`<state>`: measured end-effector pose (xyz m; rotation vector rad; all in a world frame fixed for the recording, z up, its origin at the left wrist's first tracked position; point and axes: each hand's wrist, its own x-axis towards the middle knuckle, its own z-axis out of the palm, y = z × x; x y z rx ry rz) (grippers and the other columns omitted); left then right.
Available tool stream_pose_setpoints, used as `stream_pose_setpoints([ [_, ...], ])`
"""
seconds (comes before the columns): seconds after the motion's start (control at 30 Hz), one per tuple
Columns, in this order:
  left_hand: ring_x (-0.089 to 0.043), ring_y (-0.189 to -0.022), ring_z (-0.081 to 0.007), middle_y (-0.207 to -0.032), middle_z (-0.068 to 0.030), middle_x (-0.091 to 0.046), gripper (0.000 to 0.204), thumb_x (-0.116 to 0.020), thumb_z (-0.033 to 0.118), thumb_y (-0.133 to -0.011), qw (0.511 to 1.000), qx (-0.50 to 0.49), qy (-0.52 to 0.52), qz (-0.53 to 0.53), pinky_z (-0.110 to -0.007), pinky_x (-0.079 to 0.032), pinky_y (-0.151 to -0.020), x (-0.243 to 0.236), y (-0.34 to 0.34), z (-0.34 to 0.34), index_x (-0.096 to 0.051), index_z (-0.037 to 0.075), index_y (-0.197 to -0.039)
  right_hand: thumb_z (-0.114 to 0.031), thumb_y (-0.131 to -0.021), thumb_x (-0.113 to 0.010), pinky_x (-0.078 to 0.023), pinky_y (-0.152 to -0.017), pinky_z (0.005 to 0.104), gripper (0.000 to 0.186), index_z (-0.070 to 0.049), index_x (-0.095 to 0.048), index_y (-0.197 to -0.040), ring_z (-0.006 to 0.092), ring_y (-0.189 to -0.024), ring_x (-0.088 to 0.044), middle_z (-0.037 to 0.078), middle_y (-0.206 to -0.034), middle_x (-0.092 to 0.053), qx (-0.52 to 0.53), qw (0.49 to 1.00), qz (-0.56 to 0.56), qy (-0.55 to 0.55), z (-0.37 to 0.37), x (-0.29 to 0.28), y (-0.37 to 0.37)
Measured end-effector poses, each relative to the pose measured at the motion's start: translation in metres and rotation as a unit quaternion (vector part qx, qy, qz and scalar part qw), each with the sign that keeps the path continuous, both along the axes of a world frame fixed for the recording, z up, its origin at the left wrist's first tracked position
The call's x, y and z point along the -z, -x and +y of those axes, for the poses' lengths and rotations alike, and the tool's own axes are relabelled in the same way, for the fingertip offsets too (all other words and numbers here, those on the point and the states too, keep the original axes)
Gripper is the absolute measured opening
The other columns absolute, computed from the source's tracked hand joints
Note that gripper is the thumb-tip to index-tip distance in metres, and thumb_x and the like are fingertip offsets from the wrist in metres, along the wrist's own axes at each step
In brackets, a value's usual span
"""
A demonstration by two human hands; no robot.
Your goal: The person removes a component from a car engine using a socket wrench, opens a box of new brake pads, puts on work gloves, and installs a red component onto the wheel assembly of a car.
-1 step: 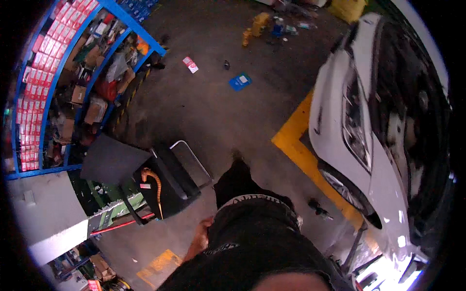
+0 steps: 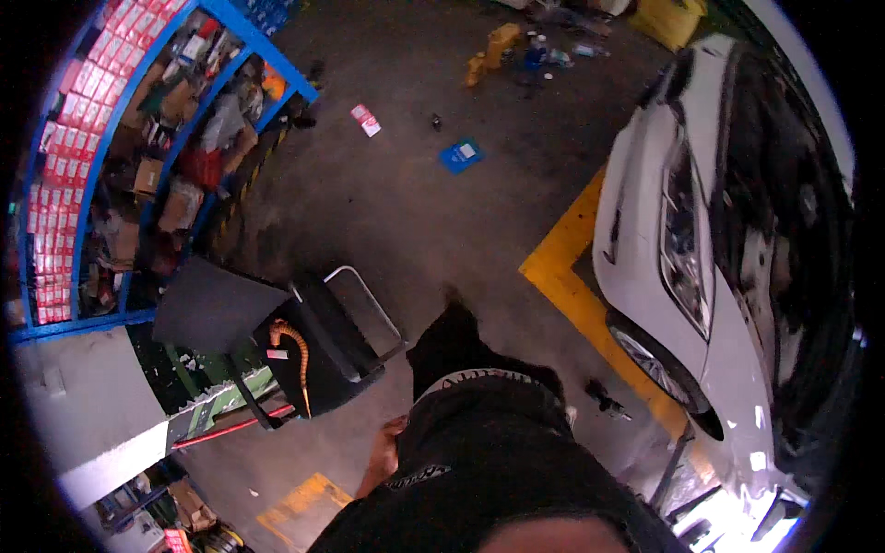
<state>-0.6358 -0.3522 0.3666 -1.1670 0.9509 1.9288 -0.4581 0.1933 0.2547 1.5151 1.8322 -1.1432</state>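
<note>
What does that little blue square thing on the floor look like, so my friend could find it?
Start at the white car on the right and the tall blue shelves on the left. On the grey concrete floor between them lies a flat blue square with a small white patch in its middle. The red-and-white packet lying nearby is smaller; this is the only blue thing on the open floor.

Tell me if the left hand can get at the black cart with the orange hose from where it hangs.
Probably yes. The left hand hangs empty at the person's side, and the black cart with its orange hose stands just ahead-left, with only bare floor between.
</note>
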Motion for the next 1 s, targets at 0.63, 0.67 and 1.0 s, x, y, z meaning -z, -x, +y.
stream_pose_setpoints([
  [0.63,-0.066,-0.077,-0.0158,-0.087,-0.0101,-0.07,0.018,-0.059,0.014,-0.086,0.989,0.076,0.008,-0.125,-0.03,-0.051,-0.066,0.065,0.259,-0.084,-0.07,0.001,-0.088,-0.049,-0.073,-0.075,-0.044,-0.097,0.0447,0.082,0.002,-0.046,-0.129,0.0346,-0.114,-0.055,0.022,-0.126,-0.054,-0.415,0.907,-0.066,0.001,-0.109,0.137,0.815],
  [0.67,-0.067,-0.078,-0.0156,-0.087,-0.0104,-0.071,0.018,-0.058,0.014,-0.086,0.984,0.167,-0.004,-0.067,-0.03,-0.052,-0.066,0.115,0.282,-0.105,-0.07,0.0,-0.088,-0.049,-0.073,-0.075,-0.043,-0.097,0.0449,0.083,0.003,-0.045,-0.13,0.0348,-0.114,-0.055,0.022,-0.126,-0.054,-0.413,0.909,-0.058,0.006,-0.126,0.177,0.862],
  [1.0,-0.047,-0.123,-0.0321,-0.137,-0.0229,-0.04,0.092,-0.08,0.037,-0.074,0.796,0.231,0.548,0.118,-0.041,-0.041,-0.101,0.62,0.978,-0.054,-0.03,-0.009,-0.135,-0.054,-0.073,-0.075,-0.042,-0.102,0.0461,0.093,0.004,-0.04,-0.137,0.0375,-0.121,-0.053,0.023,-0.133,-0.051,-0.356,0.925,-0.085,-0.099,-0.261,0.593,1.199],
])
